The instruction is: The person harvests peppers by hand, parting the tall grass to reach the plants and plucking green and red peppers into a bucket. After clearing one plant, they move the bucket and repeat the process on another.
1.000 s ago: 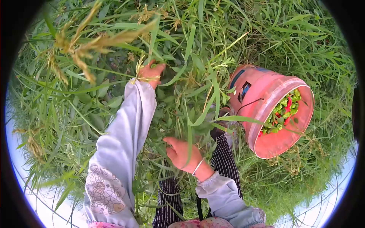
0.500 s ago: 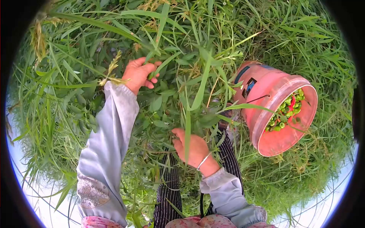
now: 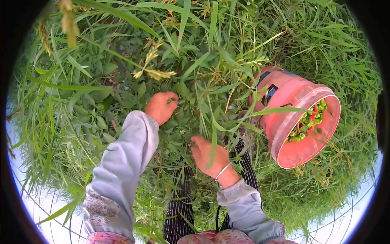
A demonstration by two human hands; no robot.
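Observation:
My left hand [image 3: 162,107] is curled closed above the leafy plants, with a small green pepper [image 3: 170,100] showing between its fingers. Lower and to the right, my right hand [image 3: 212,157], with a silver bangle at the wrist, hovers low among the leaves; its fingertips are partly hidden and what they may hold cannot be made out. A pink bucket [image 3: 280,97] lies tilted to the right of both hands, its mouth facing right. Inside it are several green peppers [image 3: 301,129] and some red ones [image 3: 314,112].
Dense green grass [image 3: 345,53] and leafy plants surround the hands. Long blades cross in front of the right hand and bucket. A seed head [image 3: 152,67] hangs above the left hand. My striped trouser legs [image 3: 178,203] are below.
My left hand has moved down and slightly right, and its fingers have closed around the green pepper. My right hand has shifted slightly right. The bucket stays nearly where it was.

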